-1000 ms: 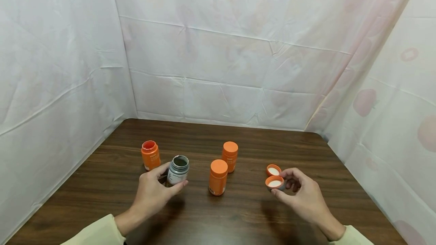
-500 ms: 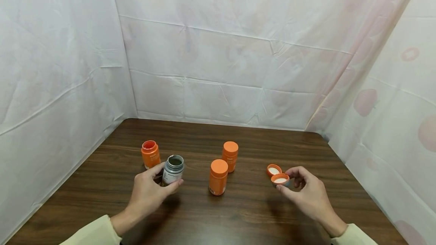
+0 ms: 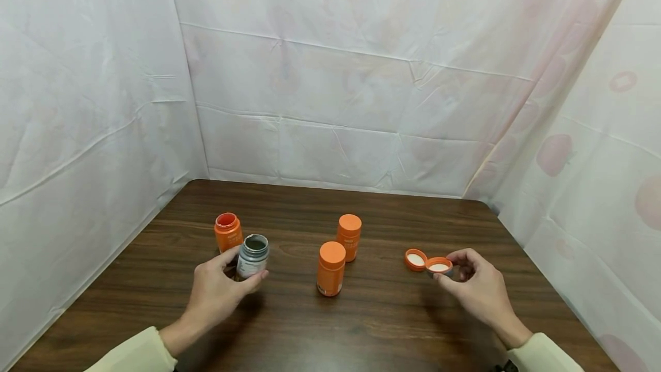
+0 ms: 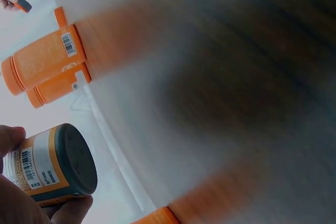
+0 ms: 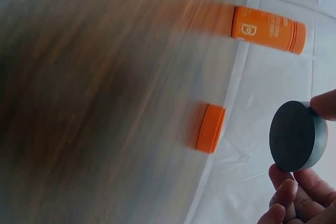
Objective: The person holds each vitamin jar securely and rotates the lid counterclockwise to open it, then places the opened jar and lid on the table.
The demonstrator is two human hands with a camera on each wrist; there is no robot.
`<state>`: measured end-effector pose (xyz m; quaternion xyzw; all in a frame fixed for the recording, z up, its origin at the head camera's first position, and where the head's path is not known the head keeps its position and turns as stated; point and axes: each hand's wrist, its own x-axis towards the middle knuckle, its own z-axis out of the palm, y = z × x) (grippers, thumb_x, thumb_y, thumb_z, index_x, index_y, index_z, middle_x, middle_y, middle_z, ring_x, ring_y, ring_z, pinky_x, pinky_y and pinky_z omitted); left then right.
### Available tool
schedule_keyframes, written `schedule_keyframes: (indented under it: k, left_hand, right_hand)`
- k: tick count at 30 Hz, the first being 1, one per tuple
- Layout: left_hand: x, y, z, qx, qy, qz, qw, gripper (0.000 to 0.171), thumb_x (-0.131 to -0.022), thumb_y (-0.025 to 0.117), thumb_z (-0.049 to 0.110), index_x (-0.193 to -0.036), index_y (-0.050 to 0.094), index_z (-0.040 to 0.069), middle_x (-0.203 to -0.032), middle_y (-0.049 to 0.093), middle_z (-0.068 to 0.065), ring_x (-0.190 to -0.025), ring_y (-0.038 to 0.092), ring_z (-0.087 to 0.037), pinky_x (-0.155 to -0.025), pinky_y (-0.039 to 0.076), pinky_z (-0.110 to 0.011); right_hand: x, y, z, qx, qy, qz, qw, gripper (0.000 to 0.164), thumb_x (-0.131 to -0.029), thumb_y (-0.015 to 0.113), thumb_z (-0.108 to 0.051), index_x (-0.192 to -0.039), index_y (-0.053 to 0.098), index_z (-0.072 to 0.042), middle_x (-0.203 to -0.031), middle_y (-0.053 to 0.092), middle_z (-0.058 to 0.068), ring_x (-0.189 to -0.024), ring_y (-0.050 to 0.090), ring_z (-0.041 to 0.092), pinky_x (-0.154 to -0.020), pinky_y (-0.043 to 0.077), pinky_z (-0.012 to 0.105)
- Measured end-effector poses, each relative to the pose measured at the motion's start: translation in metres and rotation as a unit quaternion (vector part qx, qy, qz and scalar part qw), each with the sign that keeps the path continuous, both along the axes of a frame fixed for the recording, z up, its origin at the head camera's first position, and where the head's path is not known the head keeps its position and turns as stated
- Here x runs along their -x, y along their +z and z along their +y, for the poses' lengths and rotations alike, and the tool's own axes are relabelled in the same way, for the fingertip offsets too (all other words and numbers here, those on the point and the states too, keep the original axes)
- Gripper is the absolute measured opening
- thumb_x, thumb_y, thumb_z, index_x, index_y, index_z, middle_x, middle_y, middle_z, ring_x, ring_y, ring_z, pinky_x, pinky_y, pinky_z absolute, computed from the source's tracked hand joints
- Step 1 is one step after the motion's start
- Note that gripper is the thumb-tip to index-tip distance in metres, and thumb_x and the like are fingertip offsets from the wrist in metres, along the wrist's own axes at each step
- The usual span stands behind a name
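My left hand [image 3: 216, 290] holds a small grey-green bottle [image 3: 253, 257] with a pale label, its mouth uncovered and tilted slightly. In the left wrist view its dark base is clear of the table. My right hand [image 3: 481, 287] pinches a grey bottle cap [image 3: 439, 267] by its edges, its orange rim and white liner facing up. From the right wrist view, that cap [image 5: 292, 137] is held above the table. Near it an orange cap [image 3: 415, 259] lies liner up. Behind my left hand stands an uncovered orange bottle [image 3: 229, 234].
Two capped orange bottles [image 3: 331, 269] stand mid-table, one [image 3: 349, 239] farther back. The dark wooden table [image 3: 372, 326] has white patterned cloth [image 3: 330, 85] hanging behind and at both sides.
My left hand has moved left with the grey-green bottle. My right hand has moved right with the grey cap, away from over the orange cap's near edge. The standing bottles have stayed put.
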<state>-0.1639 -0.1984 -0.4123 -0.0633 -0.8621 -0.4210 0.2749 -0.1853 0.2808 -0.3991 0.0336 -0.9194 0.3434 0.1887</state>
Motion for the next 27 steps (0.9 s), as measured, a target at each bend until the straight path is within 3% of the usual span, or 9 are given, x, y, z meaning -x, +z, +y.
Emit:
schedule_keyframes:
  k: [14, 21, 27]
  left_hand:
    - [0.002, 0.0, -0.014, 0.027, 0.041, -0.043, 0.9979, 0.054, -0.07, 0.097, 0.026, -0.112, 0.071, 0.009, -0.097, 0.075, -0.006, -0.086, 0.07, -0.017, -0.07, 0.056, -0.025]
    - [0.004, -0.002, -0.021, 0.03, 0.054, -0.064, 0.9961, 0.057, -0.07, 0.097, 0.032, -0.113, 0.068, 0.006, -0.1, 0.075, -0.01, -0.091, 0.072, -0.024, -0.076, 0.059, -0.037]
    - [0.004, -0.004, -0.026, 0.035, 0.07, -0.074, 0.9942, 0.058, -0.071, 0.096, 0.035, -0.112, 0.068, 0.006, -0.098, 0.074, -0.01, -0.088, 0.07, -0.023, -0.071, 0.055, -0.03]
  right_hand:
    - [0.016, -0.003, 0.018, -0.016, -0.022, -0.03, 0.999, 0.047, -0.079, 0.09, -0.038, -0.111, 0.067, -0.013, -0.086, 0.064, 0.005, -0.072, 0.052, 0.011, -0.061, 0.041, 0.027]
    - [0.024, -0.003, 0.023, -0.025, -0.029, -0.046, 0.998, 0.052, -0.08, 0.088, -0.044, -0.113, 0.066, -0.011, -0.092, 0.066, 0.006, -0.076, 0.052, 0.015, -0.062, 0.041, 0.029]
    - [0.031, -0.006, 0.027, -0.027, -0.033, -0.051, 0.998, 0.053, -0.081, 0.087, -0.044, -0.114, 0.067, -0.009, -0.092, 0.065, 0.007, -0.075, 0.052, 0.014, -0.061, 0.041, 0.028]
